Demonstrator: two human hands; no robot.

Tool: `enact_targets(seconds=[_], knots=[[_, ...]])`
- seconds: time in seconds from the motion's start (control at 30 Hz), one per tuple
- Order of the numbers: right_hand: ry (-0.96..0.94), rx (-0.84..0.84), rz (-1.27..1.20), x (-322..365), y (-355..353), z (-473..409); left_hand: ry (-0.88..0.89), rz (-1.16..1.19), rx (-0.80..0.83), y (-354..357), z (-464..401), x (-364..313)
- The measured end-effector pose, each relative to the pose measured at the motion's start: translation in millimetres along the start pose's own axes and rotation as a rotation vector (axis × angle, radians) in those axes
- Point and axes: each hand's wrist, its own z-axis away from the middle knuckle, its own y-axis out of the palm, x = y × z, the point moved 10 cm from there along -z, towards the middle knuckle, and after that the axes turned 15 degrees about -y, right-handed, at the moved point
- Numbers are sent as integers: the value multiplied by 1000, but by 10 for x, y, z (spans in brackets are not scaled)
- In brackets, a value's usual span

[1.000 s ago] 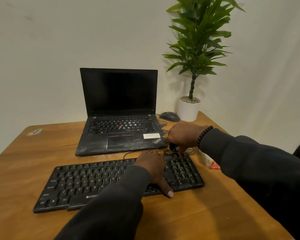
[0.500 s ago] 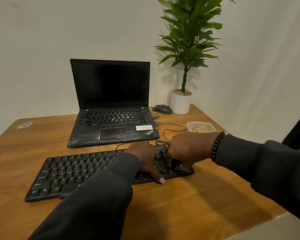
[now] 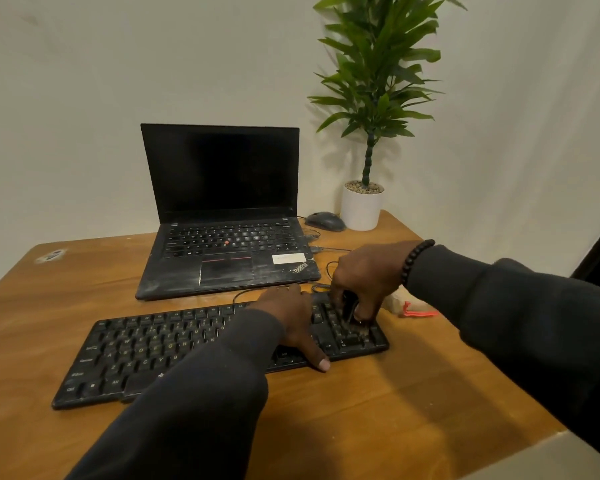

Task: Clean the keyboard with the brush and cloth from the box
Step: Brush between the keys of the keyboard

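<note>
A dusty black keyboard [image 3: 146, 355] lies across the wooden table [image 3: 395, 410] in front of me. My left hand [image 3: 291, 317] rests flat on its right half, thumb reaching over the front edge. My right hand [image 3: 364, 275] grips a small dark brush [image 3: 350, 311], whose bristles touch the number-pad keys at the keyboard's right end. Behind my right wrist, part of the box [image 3: 395, 299] with something red in it shows at the table's right side. No cloth can be made out.
An open black laptop [image 3: 222, 237] with a dark screen stands behind the keyboard. A mouse [image 3: 324, 221] and a white potted plant [image 3: 362, 206] sit at the back right corner. Cables [image 3: 326, 261] run between laptop and keyboard. The table's right edge is near.
My right hand with the brush has shifted a little over the number pad. My left hand stays on the keyboard. The camera view has moved slightly.
</note>
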Motion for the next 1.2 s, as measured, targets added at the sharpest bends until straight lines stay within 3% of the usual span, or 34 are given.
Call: enact_targets(seconds=[0.13, 0.4, 0.83, 1.07, 1.2], knots=[[136, -67, 75, -344, -123, -99, 9, 0, -8, 13, -16, 7], [234, -198, 208, -453, -235, -62, 13, 1, 2, 20, -37, 12], [94, 145, -249, -79, 365, 127, 20, 34, -20, 30, -50, 32], [106, 94, -280, -221, 352, 202, 36, 36, -21, 30, -61, 24], [228, -25, -126, -479, 163, 104, 24, 22, -18, 27, -69, 35]])
